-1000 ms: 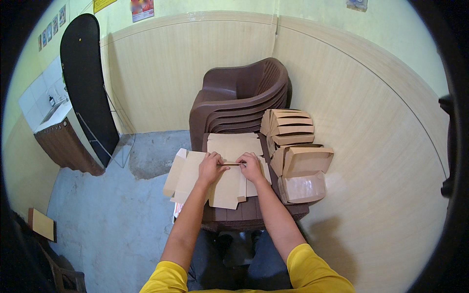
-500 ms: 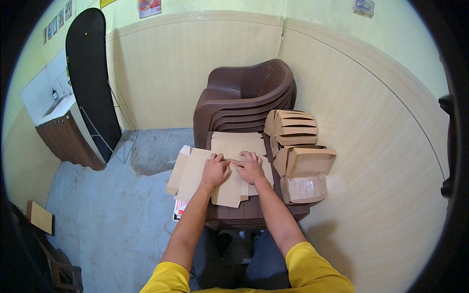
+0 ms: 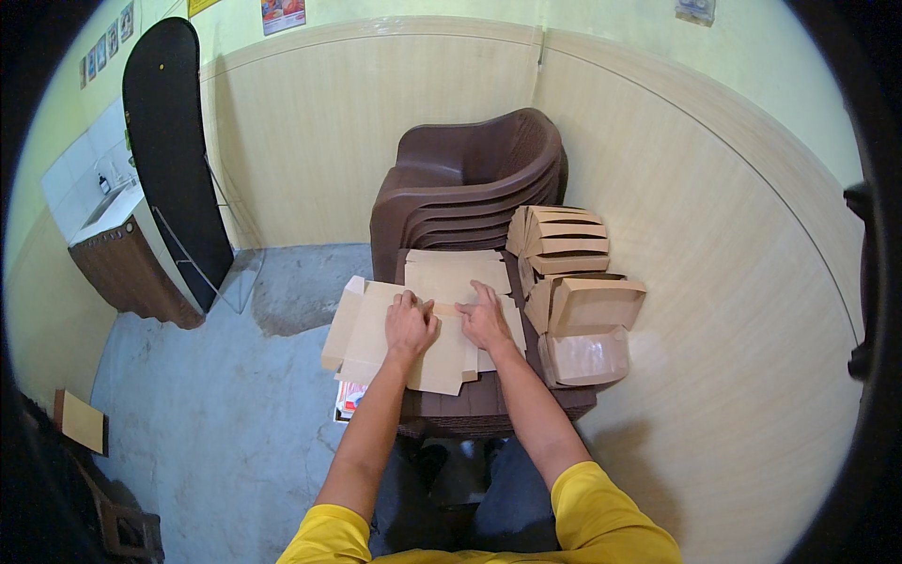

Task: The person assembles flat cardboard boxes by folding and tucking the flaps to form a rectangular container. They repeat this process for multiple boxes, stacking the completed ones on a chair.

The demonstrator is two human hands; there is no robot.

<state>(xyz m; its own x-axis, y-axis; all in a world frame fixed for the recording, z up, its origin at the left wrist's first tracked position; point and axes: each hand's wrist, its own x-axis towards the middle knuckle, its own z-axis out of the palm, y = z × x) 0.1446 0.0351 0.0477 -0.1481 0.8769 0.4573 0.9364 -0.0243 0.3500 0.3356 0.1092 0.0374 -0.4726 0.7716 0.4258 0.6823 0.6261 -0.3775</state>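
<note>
Flat brown cardboard box blanks [image 3: 368, 320] with cut flaps lie overlapping on a brown plastic surface [image 3: 451, 406]. My left hand [image 3: 412, 324] rests on the upper blank with its fingers bent and drawn together against the card. To the right, my right hand [image 3: 483, 321] touches the blanks with thumb and fingers apart, holding nothing. A narrow darker strip of card shows between the two hands. Parts of the blanks are hidden under my palms.
Folded cardboard boxes [image 3: 598, 305] stand at the right, with several more nested boxes [image 3: 567, 242] behind. Stacked brown plastic chairs [image 3: 470, 174] rise beyond the blanks. A black ironing board [image 3: 169, 132] leans at the left near a sink counter [image 3: 111, 214].
My hands, close together before with fingertips nearly meeting, have drawn slightly apart. My right fingers have straightened and spread. The view has shifted a little.
</note>
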